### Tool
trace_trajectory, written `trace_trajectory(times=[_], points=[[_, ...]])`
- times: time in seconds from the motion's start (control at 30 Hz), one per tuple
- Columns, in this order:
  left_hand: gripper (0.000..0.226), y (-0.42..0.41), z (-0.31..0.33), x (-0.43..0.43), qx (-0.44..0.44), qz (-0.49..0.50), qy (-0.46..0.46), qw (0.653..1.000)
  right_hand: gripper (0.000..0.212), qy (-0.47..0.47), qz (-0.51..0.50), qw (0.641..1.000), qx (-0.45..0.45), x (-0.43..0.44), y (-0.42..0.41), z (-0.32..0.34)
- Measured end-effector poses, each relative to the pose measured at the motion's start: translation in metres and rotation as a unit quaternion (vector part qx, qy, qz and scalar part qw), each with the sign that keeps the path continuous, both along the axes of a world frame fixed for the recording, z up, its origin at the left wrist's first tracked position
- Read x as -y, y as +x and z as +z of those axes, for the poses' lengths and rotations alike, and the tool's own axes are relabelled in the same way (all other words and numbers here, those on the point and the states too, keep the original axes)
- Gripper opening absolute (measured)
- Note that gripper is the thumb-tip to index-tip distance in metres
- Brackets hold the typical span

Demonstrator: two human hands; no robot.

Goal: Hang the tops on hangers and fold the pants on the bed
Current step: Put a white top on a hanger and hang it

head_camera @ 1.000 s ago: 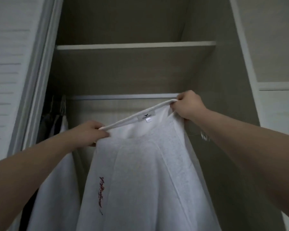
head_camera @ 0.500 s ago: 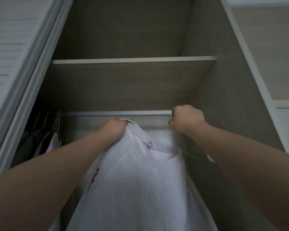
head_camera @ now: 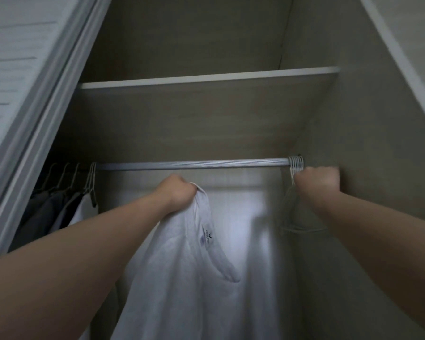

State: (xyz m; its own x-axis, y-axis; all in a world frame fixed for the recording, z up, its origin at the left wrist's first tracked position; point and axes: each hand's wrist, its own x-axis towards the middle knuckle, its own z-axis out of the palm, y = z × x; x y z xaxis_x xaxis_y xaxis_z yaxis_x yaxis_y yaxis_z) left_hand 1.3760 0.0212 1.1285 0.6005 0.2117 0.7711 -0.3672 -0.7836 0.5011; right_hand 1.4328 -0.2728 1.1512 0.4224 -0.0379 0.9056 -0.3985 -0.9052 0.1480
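Note:
A white top (head_camera: 194,278) hangs from my left hand (head_camera: 177,192), which grips its collar just below the wardrobe rail (head_camera: 192,165). The collar label faces me. My right hand (head_camera: 315,185) is at the rail's right end, curled round the neck of a pale empty hanger (head_camera: 296,217) from the bunch hooked there (head_camera: 296,163). The hanger's body hangs blurred below my fist, against the right wall.
Several hung garments, dark and white (head_camera: 64,207), crowd the rail's left end. A shelf (head_camera: 206,77) runs above the rail. The sliding door (head_camera: 22,82) frames the left side, the wardrobe's side wall (head_camera: 368,143) the right.
My right hand let go of the top's collar and moved right along the rail to the empty hangers. The top now hangs from my left hand alone. The view tilted upward.

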Motion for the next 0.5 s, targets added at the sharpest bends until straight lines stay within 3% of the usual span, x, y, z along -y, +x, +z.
trace_trajectory(times=[0.3,0.5], points=[[0.023,-0.001,-0.010,-0.015,-0.014,-0.006,-0.015,1.000,0.033,0.084,0.137,0.987,0.018,0.012,-0.001,0.009],[0.032,-0.009,-0.012,-0.014,-0.009,-0.009,-0.017,1.000,0.024,0.187,0.242,0.952,0.032,0.016,-0.013,0.011]])
